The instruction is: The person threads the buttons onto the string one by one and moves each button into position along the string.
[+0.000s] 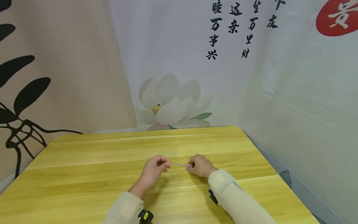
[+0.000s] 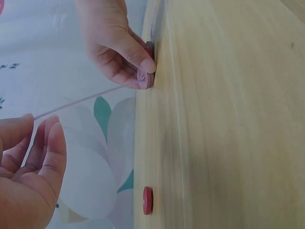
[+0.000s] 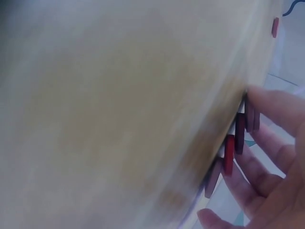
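A thin pale purple cord (image 1: 179, 164) stretches between the two hands, just above the wooden table. Its left end is pinched between thumb and fingers of my left hand (image 1: 155, 170). At the other end my right hand (image 1: 203, 165) pinches a round pink button (image 2: 144, 79) with small holes, and the cord runs to its face. In the right wrist view, by the right fingers, several buttons lie on the table, among them a red button (image 3: 229, 155), a dark one (image 3: 239, 133) and a pinkish one (image 3: 213, 178). A separate red button (image 2: 148, 200) lies closer to the left hand.
The yellow wooden table (image 1: 98, 174) fills the lower part of the head view. Behind it hangs a printed cloth (image 1: 179, 40) with a flower and writing. Another small red piece (image 3: 275, 27) shows near the table's edge in the right wrist view.
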`<action>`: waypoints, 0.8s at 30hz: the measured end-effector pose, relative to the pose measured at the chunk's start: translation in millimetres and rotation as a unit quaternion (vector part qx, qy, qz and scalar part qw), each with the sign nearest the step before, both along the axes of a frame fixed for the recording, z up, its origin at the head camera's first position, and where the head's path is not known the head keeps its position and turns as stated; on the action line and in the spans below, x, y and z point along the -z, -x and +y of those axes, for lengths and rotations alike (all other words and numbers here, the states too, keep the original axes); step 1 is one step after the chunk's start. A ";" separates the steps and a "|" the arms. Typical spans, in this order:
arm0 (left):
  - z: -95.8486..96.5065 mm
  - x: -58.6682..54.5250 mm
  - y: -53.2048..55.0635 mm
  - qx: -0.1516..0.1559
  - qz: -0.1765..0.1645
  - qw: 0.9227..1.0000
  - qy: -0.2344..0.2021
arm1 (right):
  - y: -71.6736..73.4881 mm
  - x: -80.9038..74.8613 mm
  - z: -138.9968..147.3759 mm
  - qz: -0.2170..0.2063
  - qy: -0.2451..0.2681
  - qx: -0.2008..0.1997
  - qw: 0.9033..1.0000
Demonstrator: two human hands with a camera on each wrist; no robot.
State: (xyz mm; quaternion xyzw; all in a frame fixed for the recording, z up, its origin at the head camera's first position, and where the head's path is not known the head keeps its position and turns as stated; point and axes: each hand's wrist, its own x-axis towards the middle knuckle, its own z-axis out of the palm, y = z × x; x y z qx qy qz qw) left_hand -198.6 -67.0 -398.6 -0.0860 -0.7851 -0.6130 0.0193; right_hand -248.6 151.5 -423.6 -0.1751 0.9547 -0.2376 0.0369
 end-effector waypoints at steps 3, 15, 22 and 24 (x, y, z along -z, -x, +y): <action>-0.6 0.0 -0.6 0.002 0.003 1.000 0.000 | 0.0 0.8 -0.2 0.000 0.000 -0.001 1.000; -4.6 1.6 0.1 0.014 0.007 1.000 -0.009 | -4.4 -7.7 -6.1 -0.039 0.044 -0.003 0.998; -6.2 4.7 4.1 0.018 0.013 1.000 -0.011 | -9.5 -17.0 -13.7 -0.040 0.065 0.007 0.997; -6.5 4.7 4.5 0.019 0.016 1.000 -0.010 | -10.6 -19.4 -16.1 -0.033 0.065 0.004 0.997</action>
